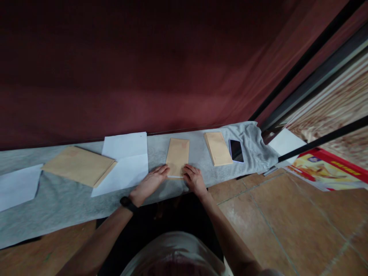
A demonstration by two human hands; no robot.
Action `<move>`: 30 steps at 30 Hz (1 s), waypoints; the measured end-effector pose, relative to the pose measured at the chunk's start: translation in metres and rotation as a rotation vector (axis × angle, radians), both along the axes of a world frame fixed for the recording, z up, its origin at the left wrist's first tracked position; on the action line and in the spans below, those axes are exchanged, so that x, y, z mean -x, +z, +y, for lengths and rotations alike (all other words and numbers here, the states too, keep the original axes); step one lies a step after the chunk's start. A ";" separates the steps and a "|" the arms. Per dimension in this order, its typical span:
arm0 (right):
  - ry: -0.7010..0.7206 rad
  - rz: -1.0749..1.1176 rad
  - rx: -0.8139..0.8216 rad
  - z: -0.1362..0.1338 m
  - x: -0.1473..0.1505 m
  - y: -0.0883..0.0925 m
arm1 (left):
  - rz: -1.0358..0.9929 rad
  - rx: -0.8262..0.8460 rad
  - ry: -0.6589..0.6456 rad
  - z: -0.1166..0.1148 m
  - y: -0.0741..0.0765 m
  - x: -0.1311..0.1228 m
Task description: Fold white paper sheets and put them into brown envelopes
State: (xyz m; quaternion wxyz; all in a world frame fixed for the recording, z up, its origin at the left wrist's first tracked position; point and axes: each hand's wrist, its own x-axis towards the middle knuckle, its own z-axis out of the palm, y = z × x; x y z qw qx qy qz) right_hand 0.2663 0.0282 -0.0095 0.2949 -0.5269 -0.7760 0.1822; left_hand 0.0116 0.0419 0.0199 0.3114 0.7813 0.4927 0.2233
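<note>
A tan envelope (178,151) lies flat on the grey cloth (66,195) in front of me. A white edge of paper shows at its near end. My left hand (151,182) rests at the envelope's near left corner, fingers bent and pressing on it. At the near right corner my right hand (194,178) does the same, fingers curled onto the edge. A black band sits on my left wrist.
A white sheet stack (124,163) and a pile of tan envelopes (79,165) lie to the left, another white sheet (17,186) at far left. To the right are a second envelope stack (217,148) and a phone (236,150). Dark red curtain behind; tiled floor below.
</note>
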 end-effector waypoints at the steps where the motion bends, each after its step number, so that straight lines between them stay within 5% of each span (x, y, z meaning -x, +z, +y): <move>1: 0.002 -0.001 0.000 0.000 0.000 0.000 | -0.009 0.005 0.000 0.000 -0.002 0.001; 8: 0.016 -0.014 0.001 -0.002 0.000 0.002 | -0.041 -0.005 -0.019 -0.002 -0.010 0.006; 19: 0.002 0.004 -0.027 -0.004 0.002 0.001 | 0.188 -0.101 -0.066 -0.003 0.016 -0.008; 23: -0.013 0.013 -0.041 -0.006 0.003 0.003 | 0.111 -0.153 -0.063 0.018 0.012 -0.032; 30: -0.011 0.019 -0.054 -0.009 0.004 0.009 | 0.165 -0.178 -0.120 0.087 -0.011 -0.076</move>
